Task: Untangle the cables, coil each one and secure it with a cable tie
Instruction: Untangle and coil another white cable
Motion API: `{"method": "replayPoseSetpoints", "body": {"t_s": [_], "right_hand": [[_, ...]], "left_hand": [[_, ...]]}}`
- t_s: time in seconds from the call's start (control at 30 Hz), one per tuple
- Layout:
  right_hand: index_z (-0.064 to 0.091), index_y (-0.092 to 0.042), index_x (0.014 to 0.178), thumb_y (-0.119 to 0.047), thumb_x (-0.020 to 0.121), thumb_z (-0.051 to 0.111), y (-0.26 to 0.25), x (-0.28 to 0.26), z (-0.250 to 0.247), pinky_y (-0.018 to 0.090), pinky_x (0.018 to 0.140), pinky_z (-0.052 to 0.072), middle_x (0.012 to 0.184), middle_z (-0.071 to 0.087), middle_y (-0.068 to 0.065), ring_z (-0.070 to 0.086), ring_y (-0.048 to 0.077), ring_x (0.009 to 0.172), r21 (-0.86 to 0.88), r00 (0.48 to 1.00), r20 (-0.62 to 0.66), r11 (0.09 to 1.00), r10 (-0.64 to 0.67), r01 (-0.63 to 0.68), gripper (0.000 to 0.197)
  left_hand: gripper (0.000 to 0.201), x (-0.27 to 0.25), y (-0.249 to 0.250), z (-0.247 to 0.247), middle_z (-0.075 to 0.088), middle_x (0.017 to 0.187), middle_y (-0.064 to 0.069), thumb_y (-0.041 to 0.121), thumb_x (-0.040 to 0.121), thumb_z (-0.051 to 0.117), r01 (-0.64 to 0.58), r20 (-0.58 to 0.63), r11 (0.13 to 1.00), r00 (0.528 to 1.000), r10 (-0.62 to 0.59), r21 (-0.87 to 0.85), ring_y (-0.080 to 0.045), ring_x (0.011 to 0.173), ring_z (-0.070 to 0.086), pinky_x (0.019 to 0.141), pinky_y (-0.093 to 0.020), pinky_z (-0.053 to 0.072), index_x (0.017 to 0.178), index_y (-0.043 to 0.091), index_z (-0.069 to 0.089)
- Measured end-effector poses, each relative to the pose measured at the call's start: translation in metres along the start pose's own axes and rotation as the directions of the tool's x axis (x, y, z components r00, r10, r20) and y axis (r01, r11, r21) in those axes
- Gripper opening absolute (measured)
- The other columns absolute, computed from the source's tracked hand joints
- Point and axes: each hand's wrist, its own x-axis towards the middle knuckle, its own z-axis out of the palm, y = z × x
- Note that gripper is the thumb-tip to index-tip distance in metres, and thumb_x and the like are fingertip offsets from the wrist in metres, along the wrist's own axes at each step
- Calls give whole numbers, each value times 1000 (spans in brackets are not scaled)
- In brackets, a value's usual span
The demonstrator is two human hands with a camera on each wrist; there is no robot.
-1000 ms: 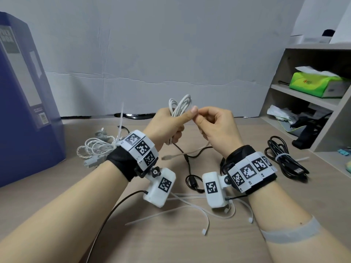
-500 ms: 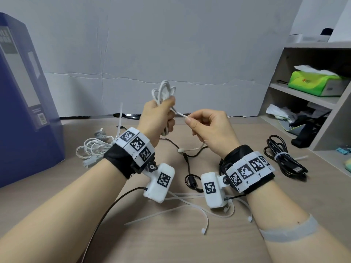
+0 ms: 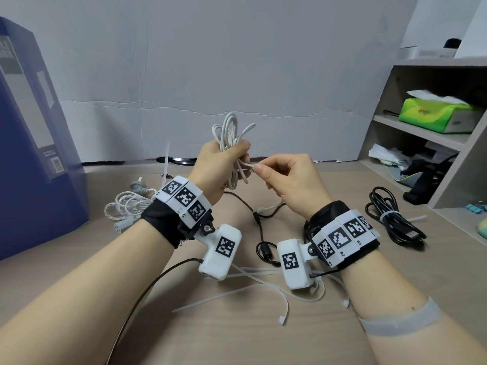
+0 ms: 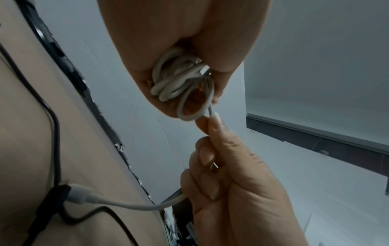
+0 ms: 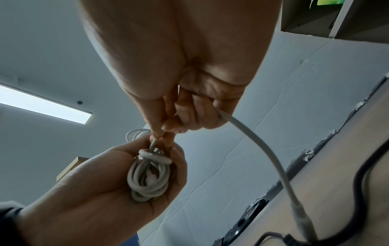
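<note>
My left hand point(image 3: 224, 164) grips a bundle of white cable coils point(image 3: 229, 138) held upright above the table; the wrist views show the coils point(image 4: 179, 79) point(image 5: 147, 179) packed in its palm. My right hand point(image 3: 279, 175) pinches the same cable's free end point(image 3: 249, 164) right beside the bundle, with one turn wrapped across the coils point(image 5: 154, 156). The loose tail point(image 5: 263, 149) runs from that hand down to its white plug point(image 4: 80, 196) on the table. Several white cable ties point(image 3: 263, 285) lie below my wrists.
A black cable point(image 3: 261, 233) snakes across the table centre. A tied black coil point(image 3: 392, 219) lies at the right by the shelf point(image 3: 421, 133). A white braided cable bundle point(image 3: 126, 204) sits left, near a blue box point(image 3: 34, 154).
My left hand rose and turned with the coil, then came down a little. My right hand carried the free end around the bundle and now pinches it close against the coils.
</note>
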Motion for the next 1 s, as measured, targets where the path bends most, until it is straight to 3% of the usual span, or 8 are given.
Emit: {"method": "replayPoseSetpoints", "body": {"t_s": [0.13, 0.27, 0.37, 0.43, 0.57, 0.7, 0.87, 1.0], "right_hand": [[75, -8, 84, -22, 88, 76, -3, -1, 1, 12, 50, 38, 51, 58, -12, 48, 3, 48, 32, 1000, 13, 999, 25, -26, 15], [73, -6, 81, -25, 86, 79, -4, -2, 0, 14, 52, 40, 55, 60, -8, 50, 2, 49, 20, 998, 36, 999, 49, -49, 20], [74, -7, 81, -26, 86, 79, -2, -1, -1, 23, 60, 47, 67, 67, 4, 56, 9, 60, -16, 998, 39, 999, 48, -47, 20], [75, -10, 82, -24, 86, 79, 0, -1, -2, 22, 63, 48, 70, 69, 0, 57, 7, 63, -42, 999, 35, 998, 42, -40, 15], [75, -13, 86, -15, 87, 77, 2, 1, -2, 7, 61, 41, 67, 65, -15, 56, -7, 59, -81, 1000, 15, 997, 17, -15, 3], [75, -11, 87, -8, 87, 76, 2, 1, -3, 6, 62, 42, 70, 67, -16, 58, -10, 61, -57, 1000, 6, 998, -5, 6, 3], [77, -5, 91, -2, 86, 73, 2, 1, -2, 8, 68, 45, 81, 74, -11, 64, -8, 71, -22, 999, 11, 999, -34, 35, 7], [77, -5, 89, 4, 83, 73, 0, 1, -2, 9, 68, 47, 76, 74, -13, 66, -6, 72, 28, 999, 16, 999, -34, 34, 11]], "left_hand": [[10, -1, 5, -1, 49, 58, -2, 14, 101, 57, -43, -8, 995, 999, 42, -94, -18, 57, 63, 53, -31, 51, 93, 9, 53], [12, 7, 11, -13, 41, 52, 5, 13, 102, 56, -59, -138, 981, 990, 33, -183, -11, 42, 44, 45, -24, 43, 91, 13, 50], [23, 15, 18, -28, 33, 47, 8, 11, 101, 54, -24, -210, 951, 977, -43, -307, -7, 37, 30, 38, -18, 31, 82, 17, 44], [29, 17, 23, -38, 28, 48, 9, 10, 100, 53, 17, -208, 933, 973, -98, -359, -6, 37, 24, 36, -17, 24, 78, 20, 39], [28, 15, 23, -41, 25, 49, 9, 9, 98, 57, 150, -84, 967, 982, -170, -204, -6, 39, 21, 35, -18, 22, 78, 20, 40], [30, 3, 15, -24, 28, 53, 7, 15, 93, 69, 170, 130, 976, 974, -188, 135, -8, 41, 23, 36, -20, 22, 77, 18, 44], [45, -5, 12, -13, 26, 56, 4, 36, 77, 85, 109, 355, 936, 906, -232, 334, -14, 49, 20, 45, -25, 17, 82, 13, 46], [41, -7, 10, -15, 24, 59, 0, 28, 73, 88, 103, 427, 903, 855, -294, 416, -16, 51, 20, 47, -26, 18, 79, 12, 50]]}}
